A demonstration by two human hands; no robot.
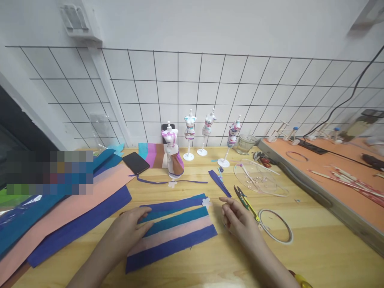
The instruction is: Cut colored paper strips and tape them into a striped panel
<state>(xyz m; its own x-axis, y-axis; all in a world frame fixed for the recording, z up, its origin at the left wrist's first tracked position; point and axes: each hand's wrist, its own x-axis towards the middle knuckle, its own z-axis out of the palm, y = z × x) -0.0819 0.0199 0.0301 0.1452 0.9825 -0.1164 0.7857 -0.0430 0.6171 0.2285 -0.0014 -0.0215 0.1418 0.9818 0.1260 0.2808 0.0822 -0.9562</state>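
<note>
Layered strips of coloured crepe-like paper [180,230], teal, pink and dark blue, lie slanted on the wooden table. My left hand [132,224] rests on their left end, thumb and index finger stretched out and apart. Behind them lies a separate blue-and-teal strip [177,208], its left end by my left fingertips. A white flower-shaped piece [206,203] sits at its right end. My right hand [237,218] hovers right of the strips, fingers loosely bent and apart, with nothing visible in them. Yellow-and-green snips [247,204] and a narrow blue strip [219,183] lie just beyond it.
Small white dress-form stands [189,132] line the back by the tiled wall. Large paper sheets [87,204] and a black phone [136,163] are at left. At right are a tape ring [276,227], a clear dish [259,178], a glass jar [245,144] and an orange-topped table [339,168].
</note>
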